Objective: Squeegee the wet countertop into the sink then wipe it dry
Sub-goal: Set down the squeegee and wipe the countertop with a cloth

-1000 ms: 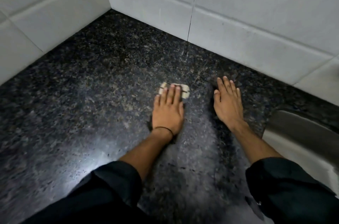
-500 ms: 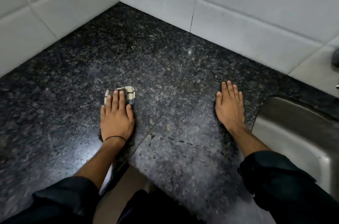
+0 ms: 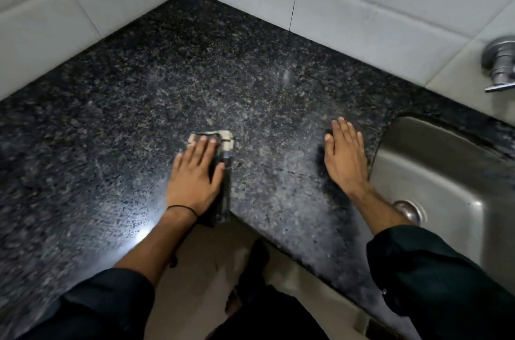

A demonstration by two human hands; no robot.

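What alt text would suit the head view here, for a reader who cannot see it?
A left hand presses a folded cloth flat on a dark speckled countertop, while the right hand rests palm down beside a steel sink. White wall tiles meet in the corner behind, and a metal tap shows at the right edge.

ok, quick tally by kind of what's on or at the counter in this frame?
Hands: 2, left hand flat on the cloth, right hand flat on the bare countertop
Cloths: 1, folded cloth
Sinks: 1, steel sink
Taps: 1, wall tap
Total: 5
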